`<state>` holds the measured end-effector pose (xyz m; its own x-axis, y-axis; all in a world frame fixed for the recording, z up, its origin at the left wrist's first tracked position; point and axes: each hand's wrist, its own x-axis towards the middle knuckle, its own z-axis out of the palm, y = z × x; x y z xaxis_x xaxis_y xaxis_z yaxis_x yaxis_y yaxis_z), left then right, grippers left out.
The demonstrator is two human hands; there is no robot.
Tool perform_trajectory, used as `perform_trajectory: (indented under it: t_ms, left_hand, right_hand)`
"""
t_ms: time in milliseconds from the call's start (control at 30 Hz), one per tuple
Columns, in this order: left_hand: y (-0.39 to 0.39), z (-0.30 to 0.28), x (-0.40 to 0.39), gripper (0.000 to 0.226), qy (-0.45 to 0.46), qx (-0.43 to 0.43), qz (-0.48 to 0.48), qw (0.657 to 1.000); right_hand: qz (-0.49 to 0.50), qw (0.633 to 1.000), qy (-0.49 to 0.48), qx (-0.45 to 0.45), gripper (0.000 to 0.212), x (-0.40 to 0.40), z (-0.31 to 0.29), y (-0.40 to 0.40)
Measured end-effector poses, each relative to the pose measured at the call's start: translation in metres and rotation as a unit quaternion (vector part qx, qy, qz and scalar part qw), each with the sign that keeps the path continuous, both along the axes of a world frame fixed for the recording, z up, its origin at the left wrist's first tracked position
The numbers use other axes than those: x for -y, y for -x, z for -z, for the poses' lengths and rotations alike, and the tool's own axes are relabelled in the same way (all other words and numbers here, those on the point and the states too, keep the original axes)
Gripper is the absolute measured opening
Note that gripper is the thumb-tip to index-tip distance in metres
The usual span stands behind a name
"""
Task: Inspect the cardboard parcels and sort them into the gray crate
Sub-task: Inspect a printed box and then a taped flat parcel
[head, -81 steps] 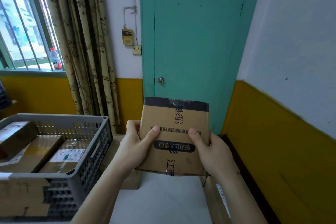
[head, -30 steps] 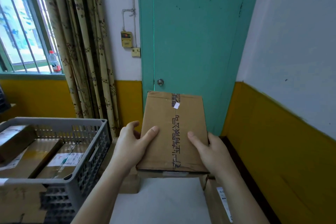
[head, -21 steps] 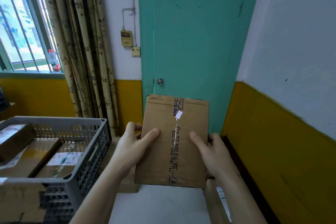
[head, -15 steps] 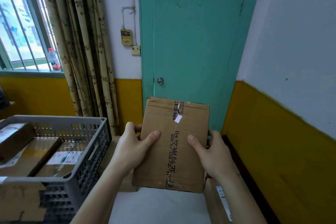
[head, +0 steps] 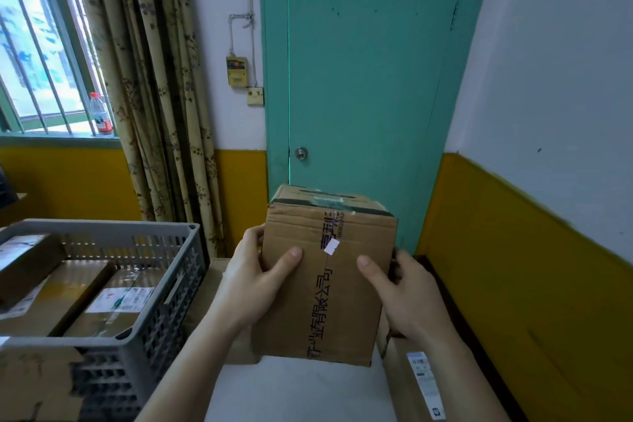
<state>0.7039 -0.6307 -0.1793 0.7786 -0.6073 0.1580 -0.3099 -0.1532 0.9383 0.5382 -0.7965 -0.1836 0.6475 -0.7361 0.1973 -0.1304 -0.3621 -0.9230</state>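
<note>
I hold a brown cardboard parcel (head: pixel 329 288) up in front of me, its taped face with dark printed characters toward the camera and its top side showing. My left hand (head: pixel 253 284) grips its left edge with the thumb on the face. My right hand (head: pixel 404 291) grips the right edge the same way. The gray crate (head: pixel 144 284) stands at lower left with several labelled parcels (head: pixel 113 301) lying inside.
Another cardboard box (head: pixel 414 384) with a white label lies at lower right beside a white surface (head: pixel 298 390). A further box (head: pixel 212 288) sits between crate and held parcel. A teal door (head: pixel 363 79) is ahead, curtains (head: pixel 154 79) and a barred window to the left.
Over the earlier frames I turned the parcel from its black-banded printed face to the taped face. Since half a second ago its top has tipped toward me, showing the top side.
</note>
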Motion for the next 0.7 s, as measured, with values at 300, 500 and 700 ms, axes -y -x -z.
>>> perform_trajectory:
  t_ms: [300, 500, 700]
  left_hand:
    - [0.001, -0.001, 0.006, 0.048, 0.001, -0.087, -0.046, 0.995]
    - [0.0, 0.001, 0.001, 0.044, -0.001, -0.071, -0.024, 0.997]
    - [0.0, -0.007, -0.002, 0.075, 0.043, -0.126, 0.022, 0.991]
  right_hand:
    - [0.063, 0.996, -0.043, -0.04, 0.053, 0.0, -0.007, -0.005]
    - [0.049, 0.997, -0.059, -0.027, 0.035, 0.005, 0.001, -0.004]
    - [-0.013, 0.999, -0.051, -0.01, 0.02, 0.002, -0.007, -0.006]
